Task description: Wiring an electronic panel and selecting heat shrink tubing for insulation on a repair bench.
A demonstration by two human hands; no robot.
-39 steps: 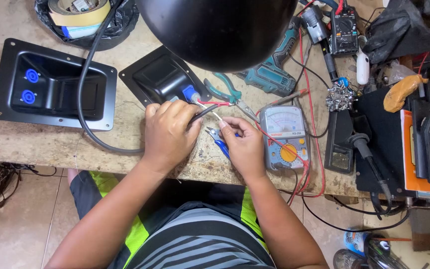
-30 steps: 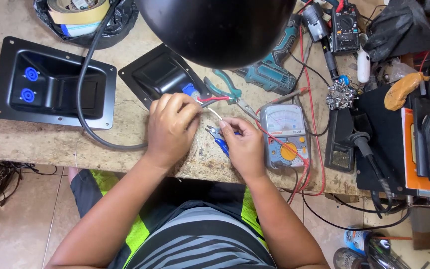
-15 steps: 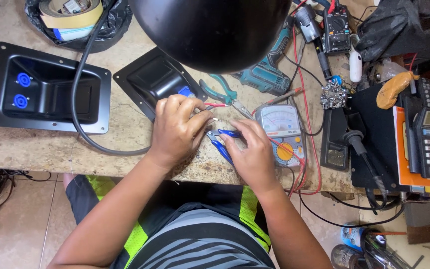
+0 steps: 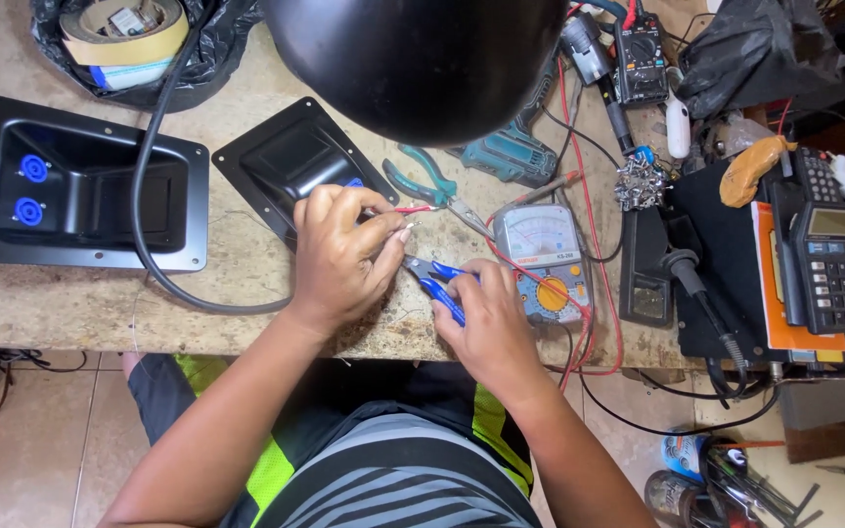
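My left hand (image 4: 344,249) pinches thin red and white wires (image 4: 411,209) that run from the small black recessed plate (image 4: 286,161) with a blue connector. My right hand (image 4: 486,318) grips blue-handled cutters (image 4: 434,277), whose jaws point at the wire ends held by my left fingers. Both hands hover over the stone bench top near its front edge.
A larger black plate (image 4: 80,186) with two blue connectors lies at the left, with a black cable (image 4: 149,264) across it. Teal pliers (image 4: 422,181), an analog multimeter (image 4: 545,259), a soldering iron (image 4: 696,293), a calculator (image 4: 838,264) and a black lamp shade (image 4: 422,59) crowd the bench.
My right hand has shifted slightly right and toward the bench edge with the cutters. My left hand stays on the wires by the small plate. The view has drifted a little.
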